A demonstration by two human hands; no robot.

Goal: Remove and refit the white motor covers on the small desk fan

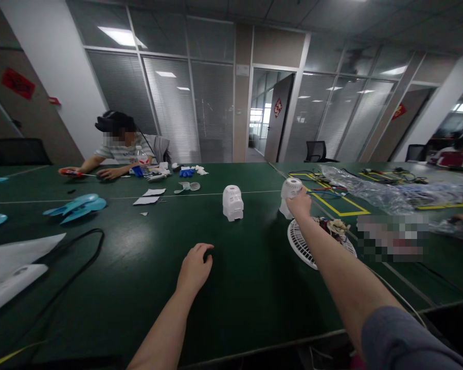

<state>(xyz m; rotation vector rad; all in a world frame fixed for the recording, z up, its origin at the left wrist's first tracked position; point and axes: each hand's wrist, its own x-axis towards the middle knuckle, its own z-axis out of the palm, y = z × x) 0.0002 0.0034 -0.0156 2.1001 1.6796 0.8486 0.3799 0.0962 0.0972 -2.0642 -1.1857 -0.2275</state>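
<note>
My right hand (pixel 300 204) reaches far forward and grips a white fan motor housing (pixel 292 186) with a vented round top. A matching white motor housing (pixel 232 203) stands upright on the green table (pixel 247 288), left of that hand. My left hand (pixel 195 264) hovers over or rests on the table nearer to me, holding nothing, its fingers curved and the thumb apart. Under my right forearm lies a round white fan grille (pixel 303 246) with a small heap of parts (pixel 337 227) in it, partly hidden by the arm.
Blue fan blades (pixel 77 206), white paper sheets (pixel 149 196) and a black cable (pixel 75 241) lie leftward. A co-worker (pixel 119 144) sits across the table holding a red-handled screwdriver (pixel 71 172). Clear plastic wrap (pixel 366 190) and yellow tape outlines (pixel 343 210) are on the right.
</note>
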